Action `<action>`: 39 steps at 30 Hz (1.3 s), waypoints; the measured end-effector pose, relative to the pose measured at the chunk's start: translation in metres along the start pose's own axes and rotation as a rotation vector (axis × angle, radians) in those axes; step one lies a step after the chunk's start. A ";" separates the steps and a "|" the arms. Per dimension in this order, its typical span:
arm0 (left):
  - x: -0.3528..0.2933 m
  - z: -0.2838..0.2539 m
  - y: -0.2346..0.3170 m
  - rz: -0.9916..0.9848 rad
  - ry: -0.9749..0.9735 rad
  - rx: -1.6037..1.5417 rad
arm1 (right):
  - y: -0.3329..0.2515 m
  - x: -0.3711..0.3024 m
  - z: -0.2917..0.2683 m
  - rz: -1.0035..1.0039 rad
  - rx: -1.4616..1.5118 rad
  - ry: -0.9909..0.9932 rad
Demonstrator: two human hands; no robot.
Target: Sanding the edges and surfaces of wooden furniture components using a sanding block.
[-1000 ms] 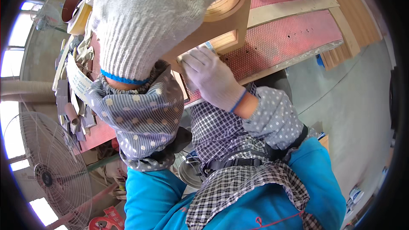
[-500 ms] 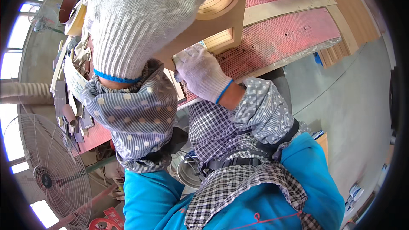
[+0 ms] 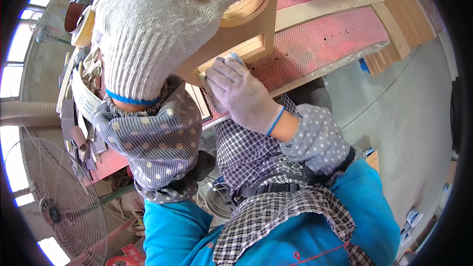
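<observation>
My left hand (image 3: 148, 34), in a white knit glove with a blue cuff edge, grips a wooden panel (image 3: 246, 37). Its thumb reaches across the panel's round opening; the other fingers are out of sight. Below the round hole the panel has a rectangular opening, with lighter wood showing in both. My right hand (image 3: 241, 91), also gloved, lies along the panel's near edge, fingers pressed together over a thin folded sheet (image 3: 237, 59). Only the sheet's pale, blue-marked end shows past the fingertips and a greyish edge beside the palm.
Under the panel is a work table topped with red perforated matting (image 3: 325, 44), crossed by a pale wooden strip (image 3: 327, 9). Wooden boards (image 3: 406, 7) lie at the far right. Scraps and sheets (image 3: 86, 98) pile up at left, near a large fan (image 3: 56, 212) and ribbed hose (image 3: 29, 113).
My right hand has turned and shifted slightly right and down along the panel's edge, its fingers now straighter. My left hand keeps its hold; panel and table sit slightly further left in view.
</observation>
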State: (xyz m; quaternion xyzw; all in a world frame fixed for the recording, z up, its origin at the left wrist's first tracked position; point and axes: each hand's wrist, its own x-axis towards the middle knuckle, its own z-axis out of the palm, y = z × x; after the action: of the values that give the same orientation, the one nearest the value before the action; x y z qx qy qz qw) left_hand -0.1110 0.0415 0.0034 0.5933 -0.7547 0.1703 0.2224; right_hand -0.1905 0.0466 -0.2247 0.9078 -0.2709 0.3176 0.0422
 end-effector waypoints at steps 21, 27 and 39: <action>0.006 0.026 -0.046 0.012 -0.092 -0.026 | -0.005 0.024 0.003 0.224 0.041 -0.335; 0.010 0.028 -0.032 0.013 -0.110 -0.009 | 0.028 0.003 -0.008 0.167 0.035 -0.226; 0.007 0.029 -0.036 0.009 -0.096 0.000 | 0.040 0.022 -0.012 0.500 0.007 -0.415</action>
State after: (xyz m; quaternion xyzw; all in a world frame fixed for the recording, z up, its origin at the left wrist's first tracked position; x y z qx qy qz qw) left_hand -0.0817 0.0122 -0.0180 0.5975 -0.7670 0.1427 0.1853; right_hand -0.2038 0.0051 -0.2056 0.8586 -0.4872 0.1270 -0.0965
